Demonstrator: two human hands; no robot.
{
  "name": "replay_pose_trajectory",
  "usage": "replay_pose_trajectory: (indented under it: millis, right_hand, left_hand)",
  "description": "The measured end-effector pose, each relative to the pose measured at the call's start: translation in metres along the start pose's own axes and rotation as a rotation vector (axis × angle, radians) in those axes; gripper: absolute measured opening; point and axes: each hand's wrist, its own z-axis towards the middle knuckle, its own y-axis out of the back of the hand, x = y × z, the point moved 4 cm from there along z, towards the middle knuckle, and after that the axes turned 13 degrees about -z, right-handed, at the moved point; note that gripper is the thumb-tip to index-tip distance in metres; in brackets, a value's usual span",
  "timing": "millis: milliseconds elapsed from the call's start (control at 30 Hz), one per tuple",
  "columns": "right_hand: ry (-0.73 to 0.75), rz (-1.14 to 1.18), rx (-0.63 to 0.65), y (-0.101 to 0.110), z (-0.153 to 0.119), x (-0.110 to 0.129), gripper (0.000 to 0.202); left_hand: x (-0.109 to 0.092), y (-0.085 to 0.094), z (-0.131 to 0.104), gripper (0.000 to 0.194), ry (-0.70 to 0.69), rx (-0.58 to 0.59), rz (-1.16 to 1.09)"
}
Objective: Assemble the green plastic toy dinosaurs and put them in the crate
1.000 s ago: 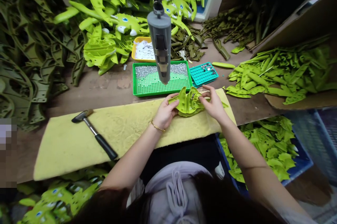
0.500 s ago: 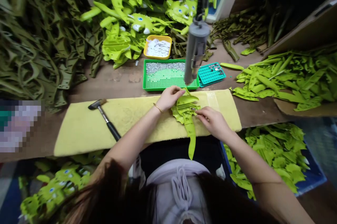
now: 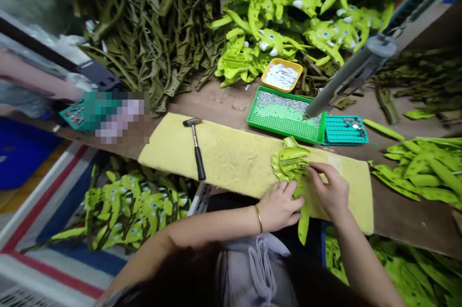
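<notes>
A lime green moulded plastic part (image 3: 288, 158) lies on the yellow padded cloth (image 3: 234, 148), its long tail hanging over the front edge. My left hand (image 3: 283, 203) rests on the lower half of the part, its fingers closed around the base of the tail. My right hand (image 3: 327, 182) pinches at the part's right side, thumb and forefinger together on something small that I cannot make out. A grey hanging screwdriver (image 3: 350, 73) slants down, its tip over the green tray (image 3: 285, 129) of small metal pieces.
A hammer (image 3: 197, 148) lies left on the cloth. Beyond are a yellow dish (image 3: 298, 69) and a teal tray (image 3: 346, 138). Olive parts (image 3: 159, 32) and lime parts (image 3: 426, 167) are heaped around. At the far left shows another person's arm (image 3: 32, 71).
The view has swung left. My left hand has moved from the top of the lime part to its lower half. My right hand stays at its right side.
</notes>
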Motion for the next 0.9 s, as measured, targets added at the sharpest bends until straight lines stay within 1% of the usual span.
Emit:
replay_pose_trajectory:
  millis: [67,167,267,300,333,400,433,467,500,533,567,600,633,667,733,767,800,833,867,900]
  right_hand:
    - [-0.052,0.023,0.043,-0.002,-0.002,-0.001,0.016]
    - [-0.094,0.034,0.073,-0.005,-0.007,0.003,0.020]
    - [-0.066,0.034,0.071,-0.006,-0.010,0.011,0.017]
    - [-0.033,0.044,0.075,-0.006,-0.011,0.014,0.015]
    - [0.003,0.060,0.087,-0.007,-0.011,0.018,0.013]
    - [0.055,0.097,0.128,-0.009,-0.012,0.023,0.013]
    - [0.056,0.110,0.153,-0.010,-0.012,0.025,0.014]
    - [0.034,0.115,0.175,-0.012,-0.013,0.025,0.015]
    - [-0.012,0.115,0.192,-0.013,-0.014,0.023,0.017]
    - [-0.080,0.114,0.202,-0.014,-0.015,0.021,0.019]
    - [-0.157,0.117,0.211,-0.016,-0.017,0.017,0.022]
    - [-0.237,0.127,0.224,-0.017,-0.019,0.014,0.025]
    - [-0.306,0.146,0.239,-0.019,-0.021,0.011,0.028]
    - [-0.356,0.173,0.249,-0.020,-0.022,0.009,0.029]
    - [-0.378,0.236,0.248,-0.022,-0.023,0.008,0.026]
    - [-0.358,0.261,0.239,-0.022,-0.022,0.010,0.023]
    - [-0.332,0.276,0.228,-0.022,-0.021,0.013,0.021]
    - [-0.309,0.282,0.220,-0.021,-0.020,0.016,0.019]
    - [-0.296,0.279,0.216,-0.020,-0.018,0.018,0.018]
    - [-0.292,0.273,0.215,-0.020,-0.016,0.020,0.017]
  left_hand:
    - [0.011,0.010,0.002,0.041,-0.077,0.017,-0.019]
    - [0.025,0.027,-0.003,0.052,-0.171,0.033,-0.023]
    - [0.034,0.037,-0.016,0.062,-0.161,0.053,0.050]
    - [0.036,0.038,-0.021,0.059,-0.137,0.049,0.083]
    - [0.037,0.039,-0.024,0.052,-0.118,0.037,0.111]
    - [0.040,0.041,-0.025,0.027,-0.124,0.000,0.157]
    - [0.043,0.044,-0.023,0.017,-0.151,-0.027,0.178]
    - [0.047,0.048,-0.019,0.012,-0.193,-0.056,0.201]
    - [0.055,0.055,-0.015,0.012,-0.233,-0.090,0.225]
    - [0.067,0.068,-0.011,0.012,-0.242,-0.149,0.254]
    - [0.084,0.084,-0.011,0.015,-0.230,-0.218,0.279]
    - [0.107,0.107,-0.015,0.019,-0.132,-0.338,0.295]
    - [0.136,0.136,-0.025,0.022,0.075,-0.531,0.322]
    - [0.165,0.163,-0.041,0.026,0.232,-0.660,0.345]
    - [0.219,0.212,-0.084,0.040,0.493,-0.899,0.388]
    - [0.242,0.231,-0.106,0.048,0.603,-0.986,0.396]
    - [0.262,0.245,-0.124,0.050,0.694,-1.039,0.389]
    - [0.280,0.254,-0.138,0.047,0.760,-1.060,0.365]
    - [0.293,0.259,-0.148,0.044,0.799,-1.062,0.334]
    - [0.302,0.260,-0.152,0.036,0.820,-1.051,0.291]
